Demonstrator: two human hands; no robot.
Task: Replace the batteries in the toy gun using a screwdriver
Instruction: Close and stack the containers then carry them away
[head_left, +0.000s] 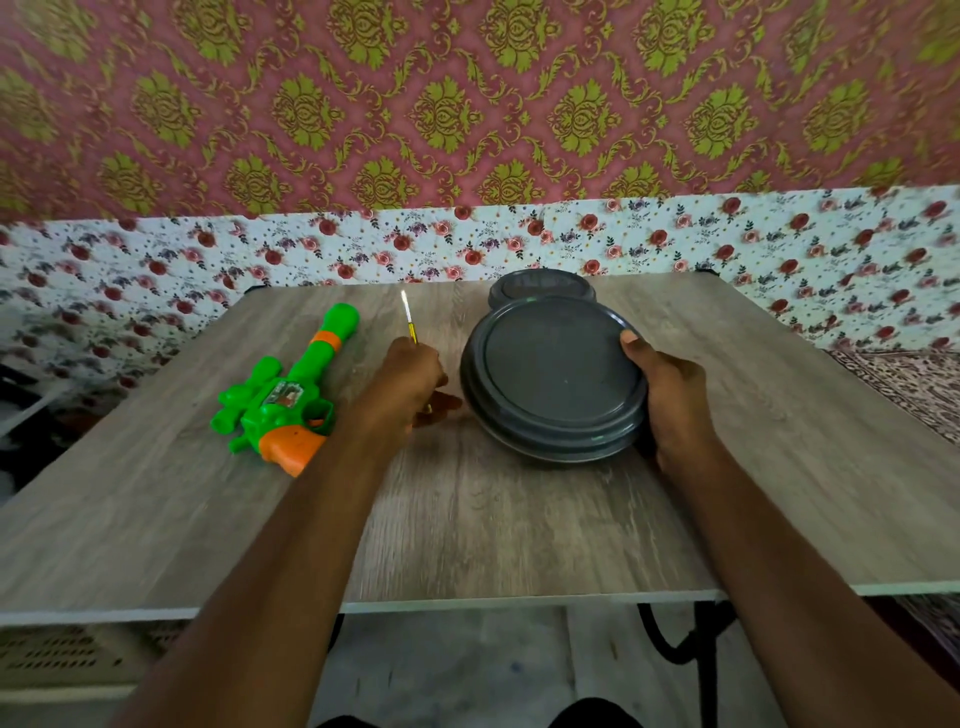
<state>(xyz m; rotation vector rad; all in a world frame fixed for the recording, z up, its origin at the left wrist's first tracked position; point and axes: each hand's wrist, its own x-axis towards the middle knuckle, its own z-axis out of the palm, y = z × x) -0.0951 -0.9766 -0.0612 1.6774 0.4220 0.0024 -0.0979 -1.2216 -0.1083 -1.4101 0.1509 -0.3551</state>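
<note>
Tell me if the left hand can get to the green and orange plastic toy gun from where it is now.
Probably yes. The green and orange plastic toy gun lies in the open on the wooden table, just left of the left hand, with nothing between. But that hand already grips the thin yellow-handled screwdriver, so grasping would be awkward.

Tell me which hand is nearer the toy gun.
Left. The left hand, holding the screwdriver, sits just right of the toy gun without touching it. The right hand is farther right, gripping the grey round container.
</note>
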